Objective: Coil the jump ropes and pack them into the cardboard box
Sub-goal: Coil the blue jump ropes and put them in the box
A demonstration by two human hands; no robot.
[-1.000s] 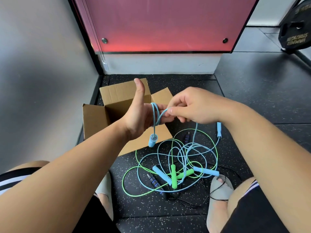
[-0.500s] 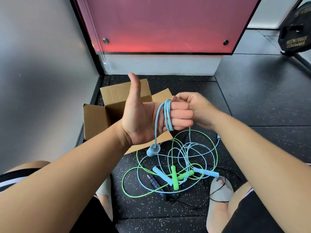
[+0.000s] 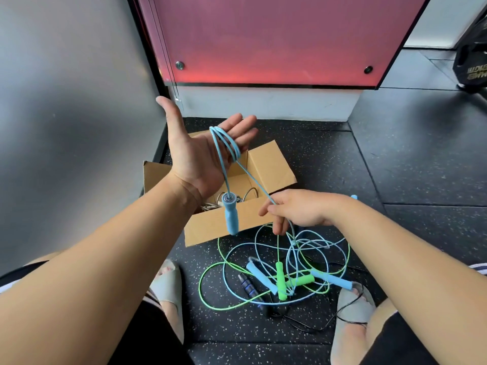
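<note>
Our left hand (image 3: 195, 154) is held flat above the cardboard box (image 3: 274, 167), palm up and fingers straight. The blue jump rope (image 3: 233, 148) is looped round the fingers, and its handle (image 3: 231, 217) dangles before the box's front wall. Our right hand (image 3: 297, 209), just in front of the box, pinches the same rope between thumb and forefinger. The other jump ropes (image 3: 280, 283) lie tangled on the floor (image 3: 395, 180) in front of the box.
</note>
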